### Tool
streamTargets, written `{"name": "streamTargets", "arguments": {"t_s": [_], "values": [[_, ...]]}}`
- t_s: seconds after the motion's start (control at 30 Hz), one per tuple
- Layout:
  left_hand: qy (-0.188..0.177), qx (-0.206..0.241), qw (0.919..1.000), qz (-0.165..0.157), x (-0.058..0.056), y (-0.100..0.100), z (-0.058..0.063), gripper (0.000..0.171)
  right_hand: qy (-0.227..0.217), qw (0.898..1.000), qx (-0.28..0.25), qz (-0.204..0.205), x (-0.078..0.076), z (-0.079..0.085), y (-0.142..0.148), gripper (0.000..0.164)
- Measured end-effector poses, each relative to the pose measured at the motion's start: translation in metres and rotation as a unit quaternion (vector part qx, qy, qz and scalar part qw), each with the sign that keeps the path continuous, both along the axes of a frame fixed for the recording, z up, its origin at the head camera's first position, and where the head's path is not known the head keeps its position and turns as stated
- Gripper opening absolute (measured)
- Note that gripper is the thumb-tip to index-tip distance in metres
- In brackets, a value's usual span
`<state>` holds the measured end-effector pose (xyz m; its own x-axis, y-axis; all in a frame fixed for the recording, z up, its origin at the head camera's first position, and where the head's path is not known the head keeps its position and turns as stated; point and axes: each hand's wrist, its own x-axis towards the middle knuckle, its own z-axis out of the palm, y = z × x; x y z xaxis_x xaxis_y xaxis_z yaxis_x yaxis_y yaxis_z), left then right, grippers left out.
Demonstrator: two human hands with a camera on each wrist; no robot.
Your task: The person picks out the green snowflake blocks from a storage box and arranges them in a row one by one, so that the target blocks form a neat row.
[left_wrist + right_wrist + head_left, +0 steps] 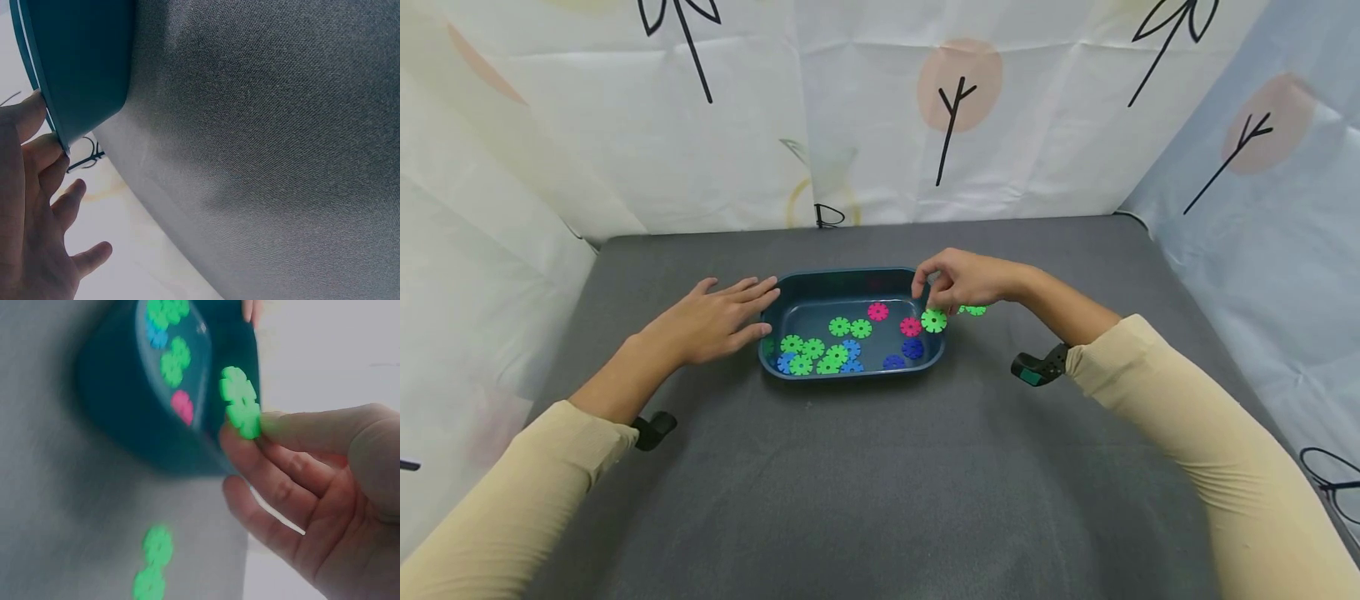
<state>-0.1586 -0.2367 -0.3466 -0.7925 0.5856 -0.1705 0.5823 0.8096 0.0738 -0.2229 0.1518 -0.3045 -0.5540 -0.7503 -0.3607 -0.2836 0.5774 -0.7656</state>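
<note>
Beige sleeves (1210, 450) reach forward from the lower corners over a grey table (850, 483), each arm wearing a black wrist device (1040, 367); the right one has a small green panel. On the white backdrop cloth (857, 100), printed with trees and leaves, a black outline (818, 216) resembles a letter D; whether it is writing I cannot tell.

Hands are well apart, at opposite ends of a dark teal, round-cornered tray (808, 312). Left hand (722, 321): fingers extended and spread, touching the tray's left rim. Right hand (966, 277): thumb and forefinger pinching a bright green snowflake disc (934, 321) above the tray's right end. This disc is flat, round and notched into petals, with a hole in the middle.

Inside the tray, green discs (813, 349) cluster toward the left with light blue discs (852, 367) among them; pink discs (877, 311) and dark blue discs (912, 348) lie to the right. Two loose green discs (158, 547) rest on the table, just right of the tray.
</note>
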Motion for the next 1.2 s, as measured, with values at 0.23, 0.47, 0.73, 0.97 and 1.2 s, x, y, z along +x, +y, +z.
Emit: {"name": "streamTargets", "arguments": {"t_s": [0.23, 0.47, 0.73, 0.97, 1.2], "values": [[-0.003, -0.004, 1.0000, 0.000, 0.000, 0.000, 0.001, 0.063, 0.038, 0.996, -0.028, -0.077, -0.002, -0.017, 0.041, 0.016], [-0.002, -0.004, 1.0000, -0.001, 0.001, 0.000, 0.002, 0.063, 0.110, 0.975, -0.049, -0.188, 0.000, -0.045, 0.076, 0.016], [-0.004, -0.003, 1.0000, -0.001, 0.000, 0.001, 0.002, 0.063, 0.188, 0.940, -0.018, -0.284, 0.001, -0.075, 0.101, 0.012], [-0.006, -0.004, 1.0000, 0.000, 0.000, 0.002, 0.001, 0.063, 0.221, 0.921, 0.020, -0.320, 0.002, -0.089, 0.108, 0.009], [-0.002, -0.002, 1.0000, 0.001, 0.000, 0.001, 0.001, 0.063, 0.246, 0.909, 0.022, -0.335, 0.004, -0.091, 0.104, 0.009]]}}
